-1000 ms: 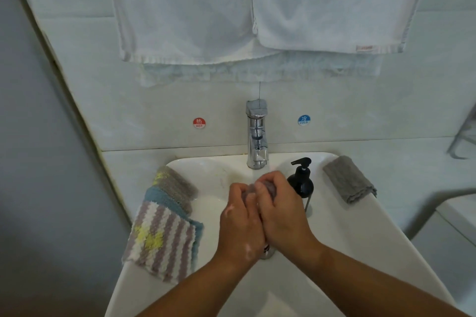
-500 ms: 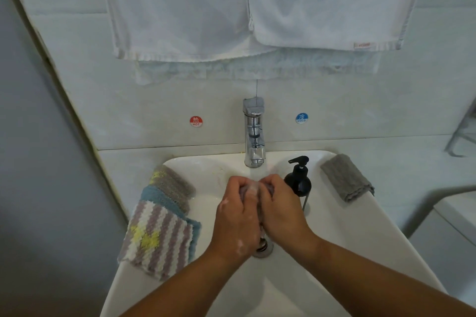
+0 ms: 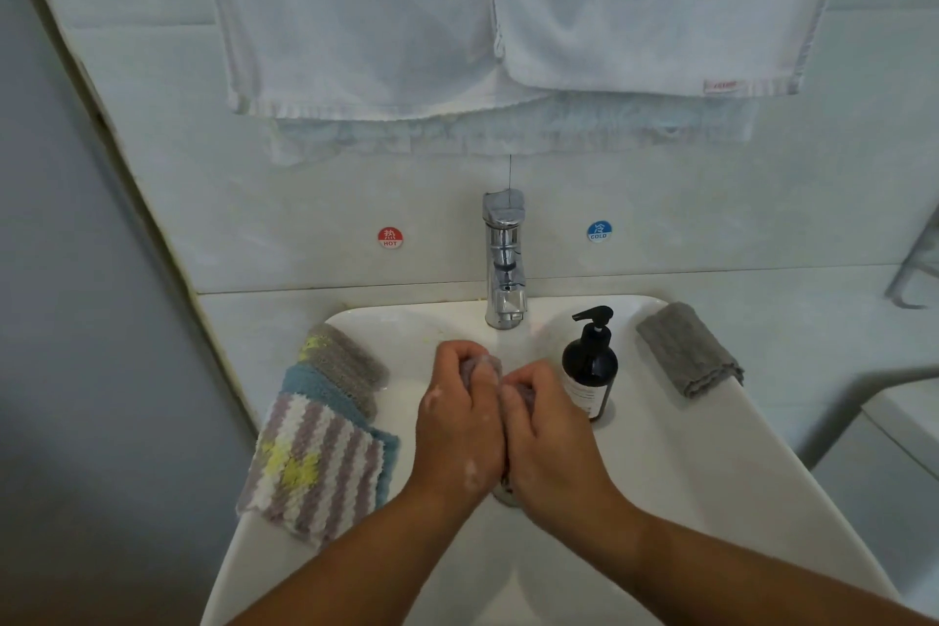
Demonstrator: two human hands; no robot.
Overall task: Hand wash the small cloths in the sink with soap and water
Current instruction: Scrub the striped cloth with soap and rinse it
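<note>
A small cloth (image 3: 488, 366) is gripped by the left hand (image 3: 457, 427) and right hand (image 3: 551, 437), now shifted slightly apart over the sink (image 3: 711, 473).

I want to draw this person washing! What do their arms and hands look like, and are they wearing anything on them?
Both forearms are bare as far as the picture shows: no sleeves, gloves, watch or bracelets in view. No rings show on the left hand or right hand. Small white flecks of soap foam dot the backs of both hands, so draw little white spots there.
</note>
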